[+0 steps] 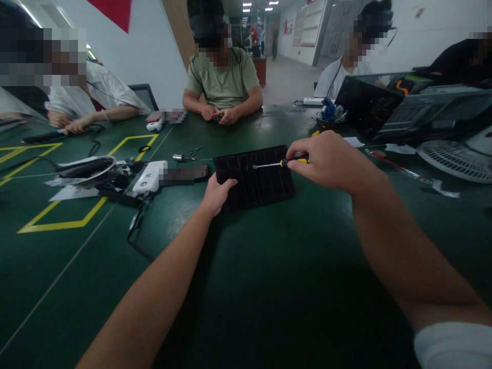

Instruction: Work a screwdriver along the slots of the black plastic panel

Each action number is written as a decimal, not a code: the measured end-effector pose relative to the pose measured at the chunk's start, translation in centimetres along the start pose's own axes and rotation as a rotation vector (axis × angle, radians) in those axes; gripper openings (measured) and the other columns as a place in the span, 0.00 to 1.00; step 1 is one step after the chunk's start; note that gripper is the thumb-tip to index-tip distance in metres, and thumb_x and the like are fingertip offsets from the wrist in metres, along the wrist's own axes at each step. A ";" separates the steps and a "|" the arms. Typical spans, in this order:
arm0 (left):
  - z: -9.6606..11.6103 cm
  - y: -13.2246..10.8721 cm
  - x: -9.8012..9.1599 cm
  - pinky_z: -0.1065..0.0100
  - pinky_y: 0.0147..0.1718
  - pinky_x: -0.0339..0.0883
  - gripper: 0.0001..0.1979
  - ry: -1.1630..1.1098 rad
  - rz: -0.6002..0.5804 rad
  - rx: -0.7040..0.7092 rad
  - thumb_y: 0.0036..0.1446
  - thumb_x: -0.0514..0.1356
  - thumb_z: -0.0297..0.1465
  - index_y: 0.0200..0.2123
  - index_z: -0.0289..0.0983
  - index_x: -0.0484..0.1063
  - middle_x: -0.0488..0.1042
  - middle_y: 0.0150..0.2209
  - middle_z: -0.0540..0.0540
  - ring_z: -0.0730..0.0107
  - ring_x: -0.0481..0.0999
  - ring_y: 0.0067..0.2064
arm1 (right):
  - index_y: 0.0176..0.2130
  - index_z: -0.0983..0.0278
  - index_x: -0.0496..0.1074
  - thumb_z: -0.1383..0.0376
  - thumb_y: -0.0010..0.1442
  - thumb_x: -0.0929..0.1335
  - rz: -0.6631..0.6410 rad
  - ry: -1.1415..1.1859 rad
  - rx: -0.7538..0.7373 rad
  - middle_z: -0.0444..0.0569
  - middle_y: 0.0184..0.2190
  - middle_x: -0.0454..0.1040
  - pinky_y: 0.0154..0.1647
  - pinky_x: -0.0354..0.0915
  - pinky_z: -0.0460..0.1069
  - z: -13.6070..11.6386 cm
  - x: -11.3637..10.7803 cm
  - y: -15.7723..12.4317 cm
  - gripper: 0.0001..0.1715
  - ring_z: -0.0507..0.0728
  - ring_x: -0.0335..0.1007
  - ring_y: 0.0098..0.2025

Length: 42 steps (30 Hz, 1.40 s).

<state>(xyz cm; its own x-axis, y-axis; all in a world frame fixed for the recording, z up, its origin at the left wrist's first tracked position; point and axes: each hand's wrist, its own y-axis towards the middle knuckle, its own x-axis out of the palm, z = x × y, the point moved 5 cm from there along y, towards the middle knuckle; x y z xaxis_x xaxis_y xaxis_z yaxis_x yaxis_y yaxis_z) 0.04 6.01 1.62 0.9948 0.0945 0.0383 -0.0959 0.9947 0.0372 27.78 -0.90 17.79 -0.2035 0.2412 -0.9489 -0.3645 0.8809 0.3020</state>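
Black panel [274, 179], ribbed into sections, lies between the two hands and in front of them, slightly angled. Whether its underside rests on the worktop [277, 287] cannot be told.

Left hand [220, 195]: closed on the panel's near left corner, thumb over the upper face. Right hand [326, 161]: beyond the panel's right edge, fingers pinching the yellow-and-black handle of a screwdriver [267, 165]. Shaft points toward the left hand at a low slant; tip is at the panel's middle, touching or just above it, contact not clear.

Risks, judged:
- Slip. A shaft this flat to the face may skid under push; the likely path is along the ribs toward the left thumb.
- Twist. Only one corner is gripped, so torque or pressure at the middle could swing or tip the panel.
- Poor seating. A slanted tip could chew whatever it engages; no fastener can be made out.
- Loss of parts. Small metal pieces [197, 150] and a metal cylinder [179, 158] lie loose beyond the left hand, to its left; a swinging panel could scatter them or knock the dark device [202, 172] just left of that hand.
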 end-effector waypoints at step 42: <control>0.0 -0.2 0.0 0.46 0.56 0.80 0.22 -0.006 -0.002 -0.031 0.44 0.73 0.33 0.45 0.40 0.75 0.81 0.42 0.45 0.50 0.84 0.48 | 0.51 0.57 0.85 0.58 0.70 0.70 -0.010 -0.036 0.145 0.55 0.39 0.86 0.40 0.64 0.57 -0.4 0.3 -0.3 0.16 0.67 0.79 0.41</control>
<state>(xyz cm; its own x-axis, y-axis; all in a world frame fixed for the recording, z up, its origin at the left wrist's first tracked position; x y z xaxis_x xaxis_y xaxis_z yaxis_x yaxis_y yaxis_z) 0.10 5.79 1.58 0.9947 0.0923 0.0443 -0.0927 0.9957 0.0059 27.45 -1.23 17.43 -0.1668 0.2442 -0.9553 -0.2309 0.9322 0.2786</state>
